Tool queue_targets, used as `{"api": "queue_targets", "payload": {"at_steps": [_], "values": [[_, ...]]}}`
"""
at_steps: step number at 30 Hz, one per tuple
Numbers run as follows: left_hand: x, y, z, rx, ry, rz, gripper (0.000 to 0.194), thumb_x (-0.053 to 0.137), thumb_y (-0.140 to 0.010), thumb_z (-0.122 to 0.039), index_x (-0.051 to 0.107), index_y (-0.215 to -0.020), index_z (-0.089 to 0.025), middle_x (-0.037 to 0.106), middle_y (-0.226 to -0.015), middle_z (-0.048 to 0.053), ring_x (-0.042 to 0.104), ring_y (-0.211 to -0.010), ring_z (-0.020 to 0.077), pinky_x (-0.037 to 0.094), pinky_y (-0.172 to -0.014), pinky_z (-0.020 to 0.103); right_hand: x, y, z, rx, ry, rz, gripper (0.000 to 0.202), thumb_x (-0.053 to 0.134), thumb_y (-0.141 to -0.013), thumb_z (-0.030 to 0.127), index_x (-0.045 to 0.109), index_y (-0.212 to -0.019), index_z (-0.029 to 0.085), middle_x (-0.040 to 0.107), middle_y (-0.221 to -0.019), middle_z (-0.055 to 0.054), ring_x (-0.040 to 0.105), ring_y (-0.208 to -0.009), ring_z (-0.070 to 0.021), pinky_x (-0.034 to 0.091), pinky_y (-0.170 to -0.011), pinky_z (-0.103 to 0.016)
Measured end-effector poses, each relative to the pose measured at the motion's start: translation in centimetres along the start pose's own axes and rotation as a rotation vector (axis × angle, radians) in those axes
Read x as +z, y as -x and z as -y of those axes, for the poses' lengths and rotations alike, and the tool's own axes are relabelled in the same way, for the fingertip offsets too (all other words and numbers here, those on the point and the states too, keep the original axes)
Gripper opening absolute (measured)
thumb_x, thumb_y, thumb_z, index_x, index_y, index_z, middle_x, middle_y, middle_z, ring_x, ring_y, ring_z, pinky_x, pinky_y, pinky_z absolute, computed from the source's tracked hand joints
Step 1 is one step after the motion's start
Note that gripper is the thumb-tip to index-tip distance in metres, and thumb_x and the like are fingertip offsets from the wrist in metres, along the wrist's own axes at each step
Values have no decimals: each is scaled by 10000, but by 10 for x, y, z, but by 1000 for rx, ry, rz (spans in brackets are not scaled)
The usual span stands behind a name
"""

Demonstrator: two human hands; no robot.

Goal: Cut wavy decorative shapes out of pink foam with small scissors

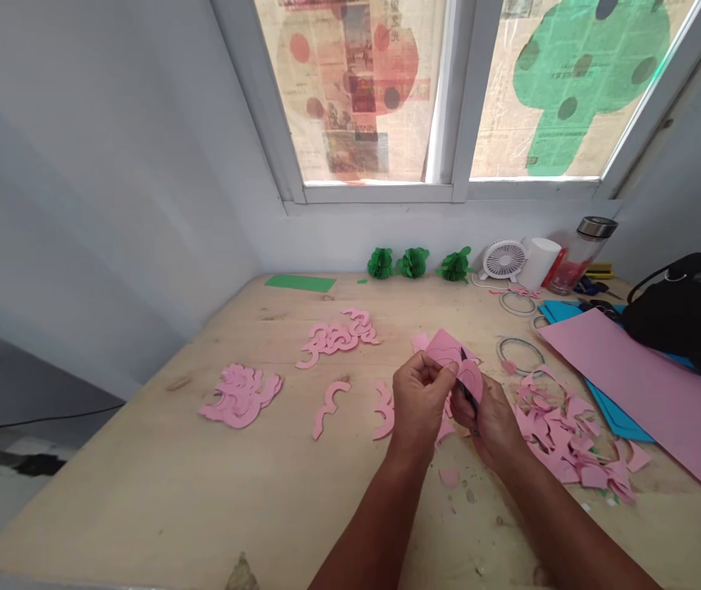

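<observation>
Pinching the pink paper in the left hand, over the right part of the bench. Gripping the dark scissors in the right hand, with the blades right up against the paper. Can't tell how wide open they are. Can see a pile of curvy pink bits on the left, more wavy strips farther back, and one wavy piece alone nearer. Can spot lots of pink scraps just right of the right hand, and three green paper balls at the far edge.
</observation>
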State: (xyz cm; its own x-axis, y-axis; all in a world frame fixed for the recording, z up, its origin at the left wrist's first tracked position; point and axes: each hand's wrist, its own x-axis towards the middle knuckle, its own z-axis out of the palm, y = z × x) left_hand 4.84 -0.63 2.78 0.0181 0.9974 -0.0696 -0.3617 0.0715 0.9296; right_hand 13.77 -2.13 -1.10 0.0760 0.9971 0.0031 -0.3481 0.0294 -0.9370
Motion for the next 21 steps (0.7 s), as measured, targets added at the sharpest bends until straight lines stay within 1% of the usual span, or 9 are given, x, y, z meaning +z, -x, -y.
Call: {"api": "queue_targets", "payload": {"at_steps": [4,7,13,21], "values": [[2,2,-2,-20,16,20,233,665,-601,-266,462,-541,-168,500,-427,-41,447,-388,79,356,-424,197,0,-1,-4,-26,0,-16,439,475,-812,459,346,-491,188,262,-401,70,191,-381,-63,148,-383,-212],[3,3,-3,-24,27,16,242,670,-598,-278,459,-546,-172,494,-415,-44,445,-370,81,357,-402,196,1,-1,-4,-15,-13,-25,439,484,-808,446,339,-481,190,257,-401,69,188,-380,-63,130,-379,-215],[5,5,-3,-24,52,2,258,688,-583,-292,463,-540,-173,478,-422,-44,454,-384,85,365,-386,194,3,-1,-2,8,-3,-40,441,491,-793,459,338,-475,195,256,-398,70,177,-378,-65,130,-377,-217],[6,6,-5,-61,71,29,255,668,-608,-291,446,-549,-180,459,-383,-57,435,-345,82,373,-383,202,1,-1,-4,-11,-24,-29,424,486,-810,418,347,-481,190,266,-401,69,172,-381,-65,117,-384,-217]]}}
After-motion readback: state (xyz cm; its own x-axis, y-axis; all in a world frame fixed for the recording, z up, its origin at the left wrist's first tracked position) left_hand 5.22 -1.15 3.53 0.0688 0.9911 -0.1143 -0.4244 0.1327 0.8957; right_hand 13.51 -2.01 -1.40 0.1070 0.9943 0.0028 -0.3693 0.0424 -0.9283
